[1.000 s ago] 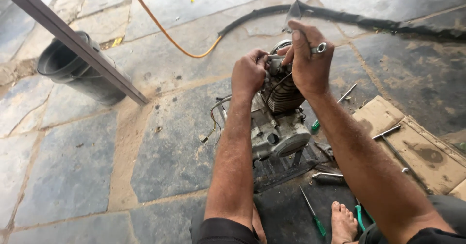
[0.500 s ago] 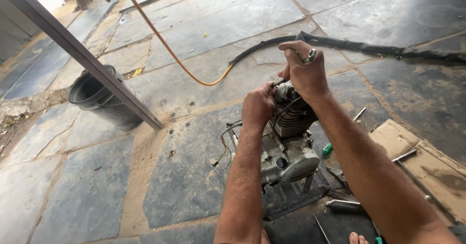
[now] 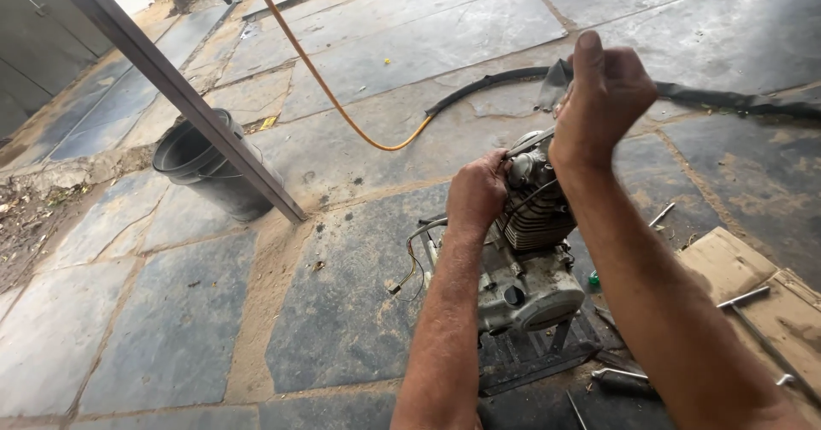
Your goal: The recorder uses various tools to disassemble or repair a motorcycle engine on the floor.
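A small grey engine [image 3: 532, 263] with cooling fins stands upright on a black mat [image 3: 534, 357] on the stone floor. My left hand [image 3: 475, 195] grips the engine's upper left side. Raised above the engine's top, my right hand [image 3: 604, 96] is closed in a fist around a slim metal tool [image 3: 528, 145], whose shaft runs down-left toward the engine head. Loose wires [image 3: 412, 263] hang from the engine's left side.
A black bucket [image 3: 208, 166] stands at the left behind a slanted metal bar [image 3: 184, 96]. An orange hose [image 3: 338, 105] and a black hose [image 3: 487, 83] lie on the floor beyond. Cardboard [image 3: 753, 289] with metal tools [image 3: 742, 297] lies at the right.
The view has shifted, so the engine sits lower and further right in frame. My right hand has lifted higher above the engine. My left hand stays on the engine.
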